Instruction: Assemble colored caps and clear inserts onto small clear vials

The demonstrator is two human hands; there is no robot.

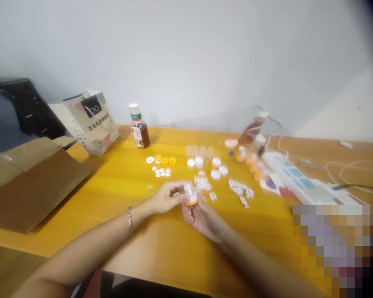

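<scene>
A small clear plastic container with an orange-yellow base (191,194) is held between both hands over the middle of the table. The fingers and thumb of my left hand (165,198) close on its left side. From below and the right, my right hand (202,217) grips it near the base, with the fingers curled. Just beyond lie white flat cut-out pieces (202,182), and more such pieces (240,188) lie to the right. Small white round parts (163,171) sit beyond my left hand. Behind them are yellow and white discs (164,160), white round caps (199,162) and clear cups (202,151).
A cardboard box (49,182) and a paper bag (96,124) stand at left. A bottle of dark drink (139,132) is at the back; another bottle (251,129) leans at right. Blurred orange-and-clear items (251,161), a white-and-blue package (289,176) and cables (345,165) occupy the right.
</scene>
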